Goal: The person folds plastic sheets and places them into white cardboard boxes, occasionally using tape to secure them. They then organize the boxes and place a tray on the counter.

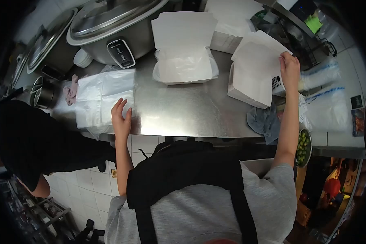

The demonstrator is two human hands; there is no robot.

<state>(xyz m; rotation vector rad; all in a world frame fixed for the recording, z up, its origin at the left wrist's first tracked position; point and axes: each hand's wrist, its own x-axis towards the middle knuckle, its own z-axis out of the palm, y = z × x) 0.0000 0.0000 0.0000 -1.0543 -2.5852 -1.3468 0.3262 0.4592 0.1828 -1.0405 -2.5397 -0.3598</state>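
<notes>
A stack of white paper sheets (103,97) at the left of the steel counter (191,112) is being steadied under the flat, spread left hand (121,118), while a folded white box (254,73) at the right is being pinched at its far edge by the right hand (289,67), as if to lift it.

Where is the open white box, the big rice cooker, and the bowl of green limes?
open white box (184,67), head view, on the paper lining inside.
rice cooker (105,42), head view, on its metal side.
bowl of limes (303,147), head view, on the limes inside.

White paper sheets (103,97) flat at counter's left, white sheet (254,71) lifted at right
</notes>
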